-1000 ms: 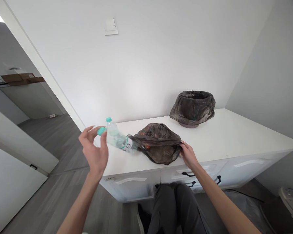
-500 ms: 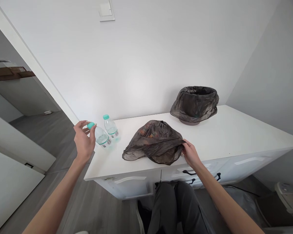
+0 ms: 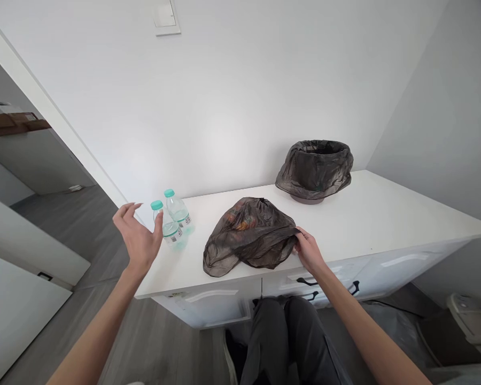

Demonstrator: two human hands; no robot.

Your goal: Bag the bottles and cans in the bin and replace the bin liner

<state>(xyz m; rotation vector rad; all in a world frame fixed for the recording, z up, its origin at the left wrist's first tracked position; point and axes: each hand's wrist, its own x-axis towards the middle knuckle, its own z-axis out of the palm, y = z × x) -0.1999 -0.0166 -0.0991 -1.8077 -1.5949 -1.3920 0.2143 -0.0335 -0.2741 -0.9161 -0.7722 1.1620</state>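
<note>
Two clear bottles with mint-green caps stand upright side by side at the left end of the white cabinet top: a nearer bottle (image 3: 170, 229) and a farther bottle (image 3: 179, 208). My left hand (image 3: 138, 235) is open just left of the nearer bottle, fingers apart, thumb in front of its neck. A thin black plastic bag (image 3: 250, 232) with orange and red items showing through lies at the cabinet's front edge. My right hand (image 3: 309, 250) pinches the bag's right edge between thumb and fingers.
A bin lined with a black bag (image 3: 315, 171) stands on the cabinet top (image 3: 401, 214) near the wall, right of the middle. Dark drawer handles (image 3: 307, 282) are on the cabinet front. A doorway is at the left, a chair at the lower right.
My left hand has let go of the nearer bottle's cap and opened, and that bottle now stands more upright. The loose left part of the black bag has shifted toward the front edge.
</note>
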